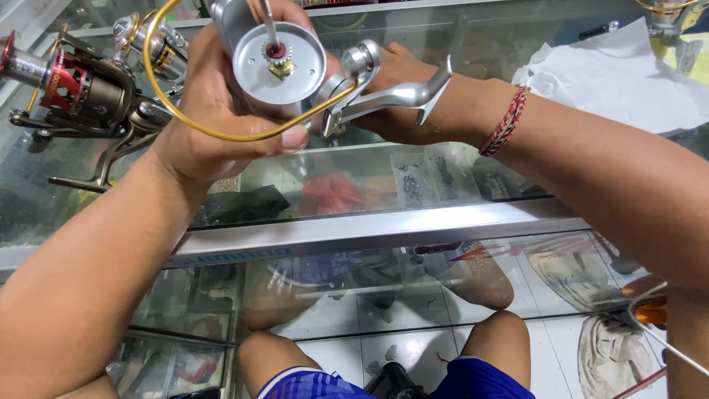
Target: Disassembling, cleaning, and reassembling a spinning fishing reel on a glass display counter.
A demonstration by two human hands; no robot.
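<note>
Above the glass counter [354, 236], a silver spinning reel [288, 66] is held by both hands: left hand [214, 111] clamped on its rotor, right hand [413, 103] wrapped behind. Rigid, likely slippery metal; the gold bail wire [221, 133] seems bendable, so the body is best gripped.

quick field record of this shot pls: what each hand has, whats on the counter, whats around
left hand: grips the silver fishing reel by its rotor, thumb on the gold bail wire
right hand: holds the reel's silver foot and stem
wrist: red braided bracelet on the right
counter: glass display case; red and grey reel at left, white paper at right
inside case: small bagged parts
</note>
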